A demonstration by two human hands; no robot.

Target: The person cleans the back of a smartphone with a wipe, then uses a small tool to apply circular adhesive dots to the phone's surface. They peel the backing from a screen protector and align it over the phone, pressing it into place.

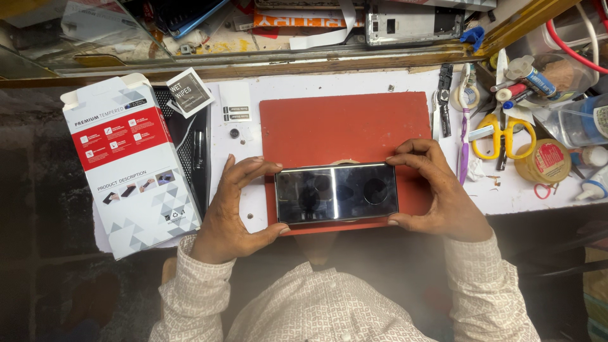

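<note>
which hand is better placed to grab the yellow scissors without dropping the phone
Right, probably. The yellow scissors lie on the right side of the bench, just beyond the right hand. The left hand grips the phone at its far end, across the red mat, and could keep holding it.

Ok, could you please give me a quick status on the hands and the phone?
Left hand and right hand grip the phone by its short ends. Phone level above red mat, screen dark. Nothing in the way.
</note>
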